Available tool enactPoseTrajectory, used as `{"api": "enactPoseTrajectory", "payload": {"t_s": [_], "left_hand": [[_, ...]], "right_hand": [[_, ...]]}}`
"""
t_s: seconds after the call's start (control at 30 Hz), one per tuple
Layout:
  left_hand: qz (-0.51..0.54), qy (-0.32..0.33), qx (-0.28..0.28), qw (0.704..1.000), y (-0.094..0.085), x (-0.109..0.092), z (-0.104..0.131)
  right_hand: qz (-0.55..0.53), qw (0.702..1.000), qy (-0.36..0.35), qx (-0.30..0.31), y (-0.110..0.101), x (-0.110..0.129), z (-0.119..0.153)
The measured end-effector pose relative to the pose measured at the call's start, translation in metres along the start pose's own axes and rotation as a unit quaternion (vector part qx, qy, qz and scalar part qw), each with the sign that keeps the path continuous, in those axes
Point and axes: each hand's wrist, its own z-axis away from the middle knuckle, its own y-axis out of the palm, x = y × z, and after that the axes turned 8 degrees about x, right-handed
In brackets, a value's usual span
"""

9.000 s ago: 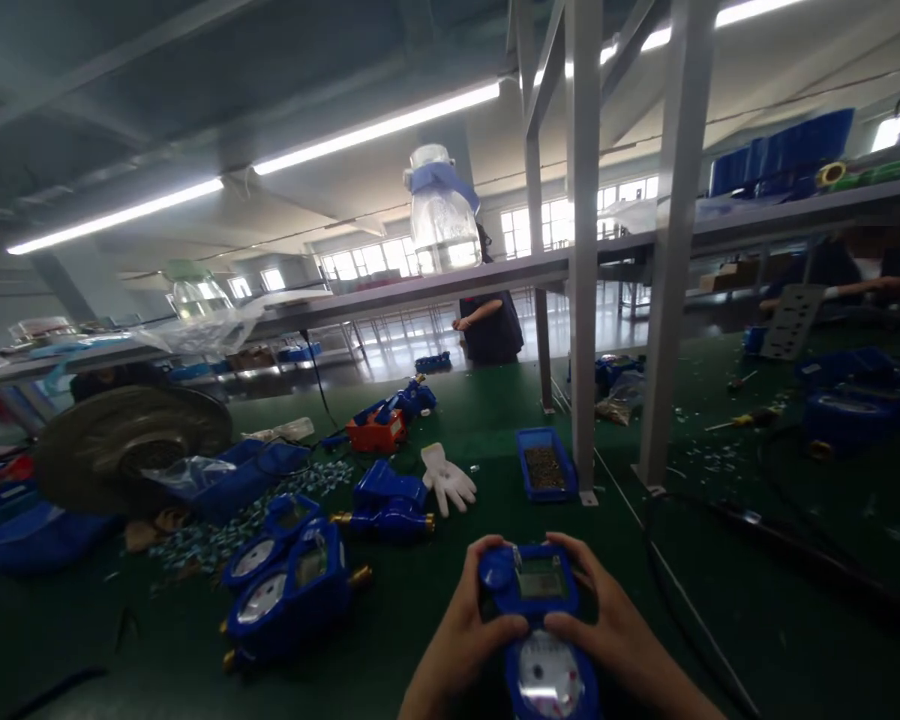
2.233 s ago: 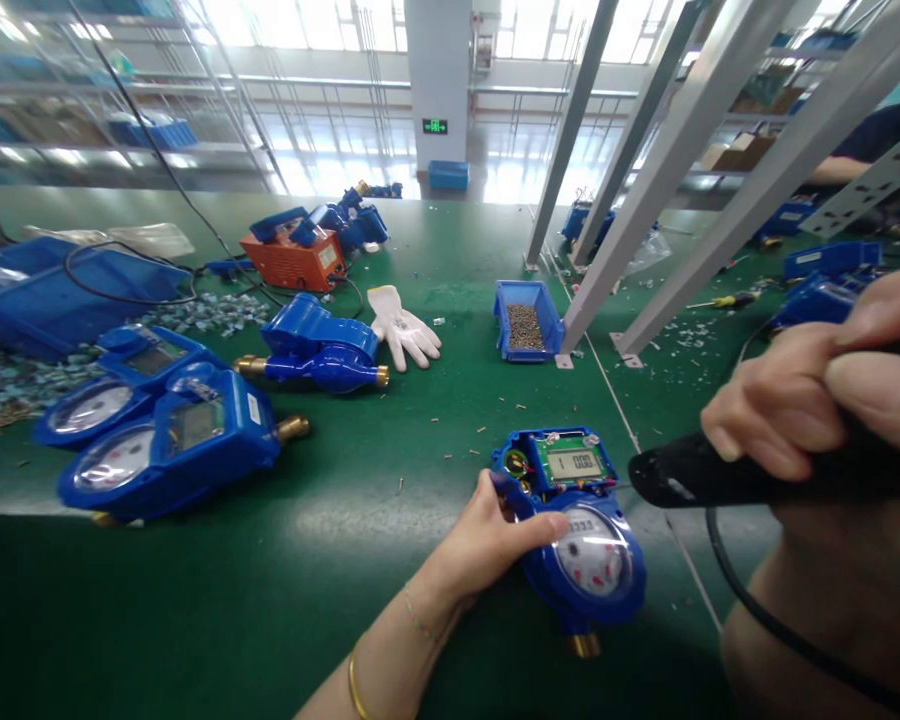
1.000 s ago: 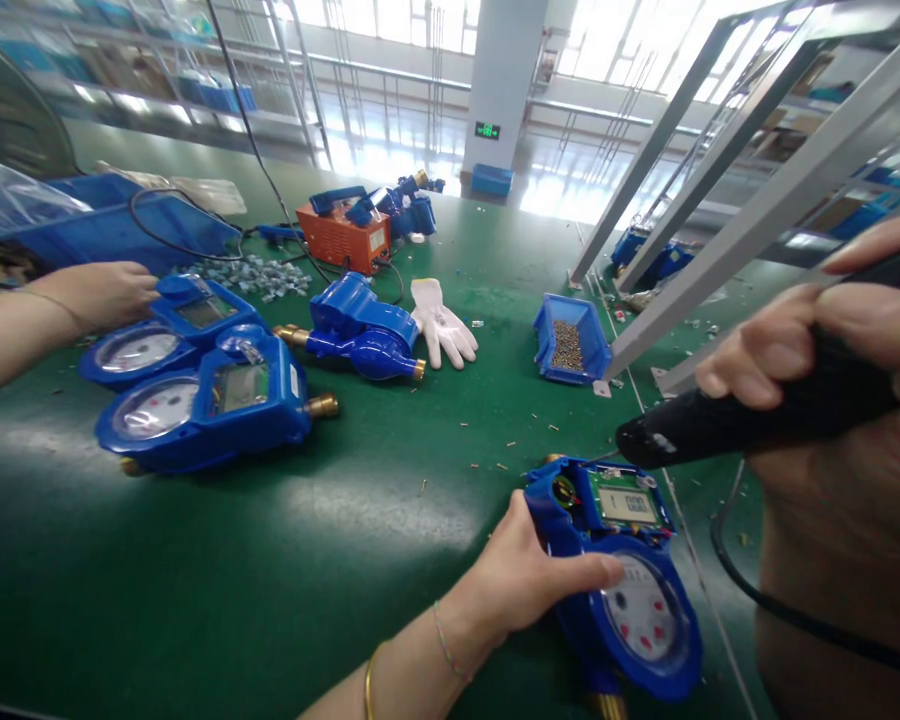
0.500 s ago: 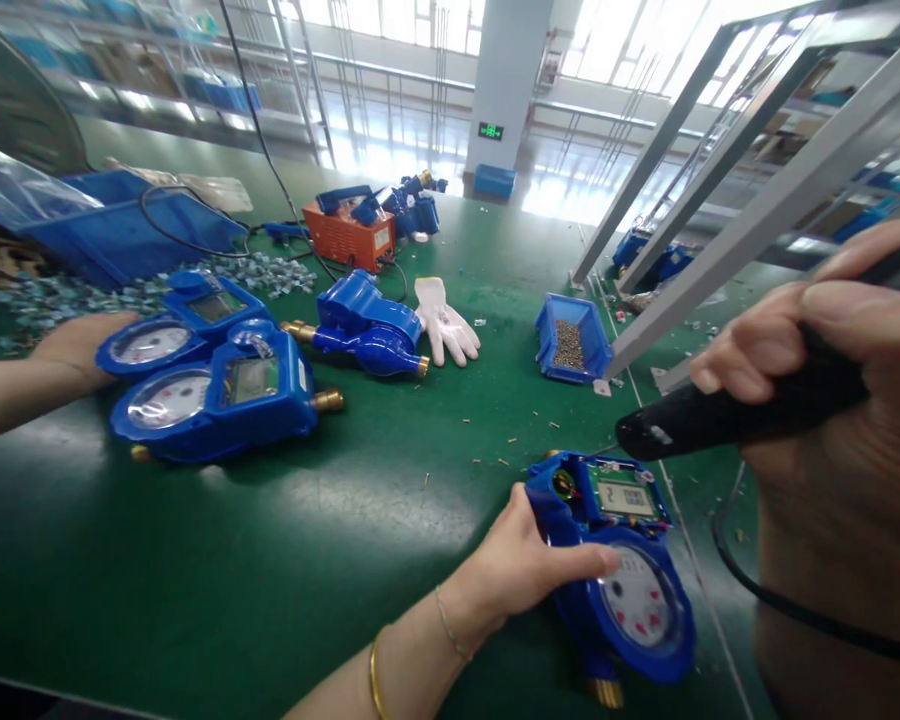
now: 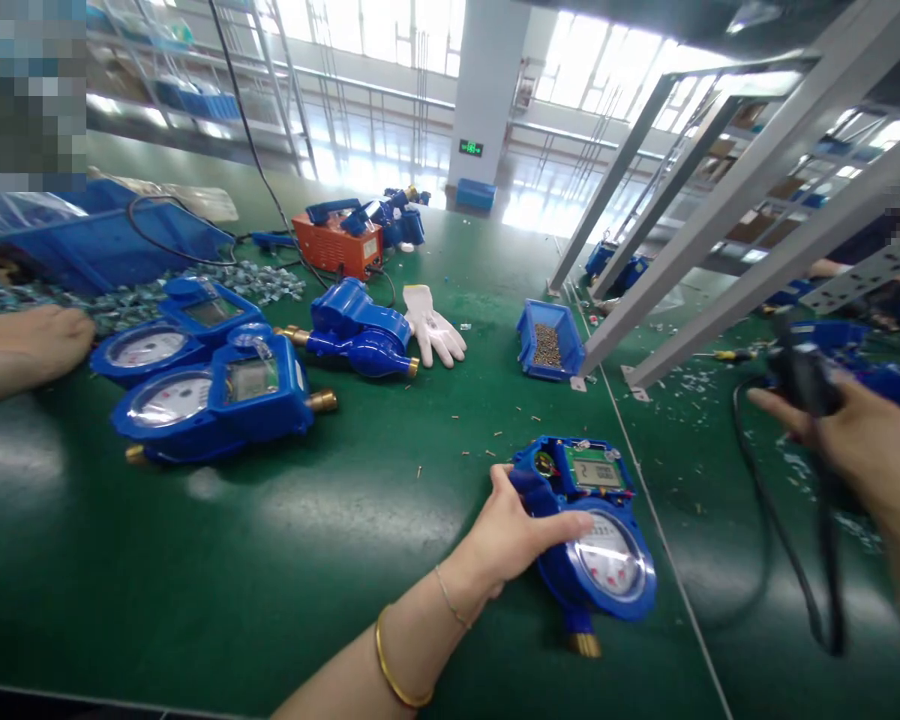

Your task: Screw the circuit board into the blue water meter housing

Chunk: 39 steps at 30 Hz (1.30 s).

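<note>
My left hand [image 5: 510, 535], with a gold bangle at the wrist, grips the side of a blue water meter [image 5: 570, 600]. Its thumb lies across the edge of the round dial. The meter's upper housing is uncovered, so a green circuit board and a lit display [image 5: 597, 472] show. Off to the right, my right hand [image 5: 862, 430] is closed round a black corded handheld tool [image 5: 799, 375], probably an electric screwdriver, partly blurred. It is held apart from the meter, above the table's right part. Several small brass screws [image 5: 465, 453] lie loose left of the meter.
Two blue meters [image 5: 210, 410] stand at left beside another person's hand [image 5: 34, 340]. Another meter [image 5: 364, 335], a white glove [image 5: 433, 328], an orange box [image 5: 337, 245] and a blue bin of screws [image 5: 529, 340] sit farther back. Slanted metal posts [image 5: 709, 240] rise at right.
My right hand has swung the black tool away from the meter, to the right and farther off. My left hand keeps hold of the meter. The other person's hand has moved left from the meters.
</note>
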Motion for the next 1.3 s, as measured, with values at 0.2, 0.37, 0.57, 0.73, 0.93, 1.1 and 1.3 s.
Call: {"api": "enactPoseTrajectory", "payload": {"t_s": [0.2,0.37,0.57,0.73,0.93,1.1,1.3], "left_hand": [[0.027,0.028,0.018,0.999,0.005,0.002,0.002],[0.069,0.079,0.012,0.994,0.016,0.016,0.003],[0.087,0.107,0.006,0.99,0.032,0.031,0.012],[-0.253,0.061,-0.02,0.965,0.027,0.015,0.021],[-0.478,0.21,-0.012,0.853,0.006,0.004,0.003],[-0.455,0.262,0.105,0.844,-0.003,0.001,-0.011],[-0.447,0.256,0.09,0.852,0.0,0.001,-0.01]], "right_hand": [[0.07,0.985,-0.01,0.156,0.065,0.005,0.029],[0.013,0.992,-0.055,0.116,0.052,0.059,0.068],[-0.131,0.966,-0.168,0.144,0.015,0.132,0.166],[-0.087,0.954,-0.259,0.122,0.027,0.134,0.177],[-0.08,0.954,-0.283,0.067,0.029,0.136,0.178],[-0.09,0.941,-0.325,0.0,0.034,0.138,0.187],[-0.16,0.94,-0.3,-0.027,0.034,0.128,0.186]]}}
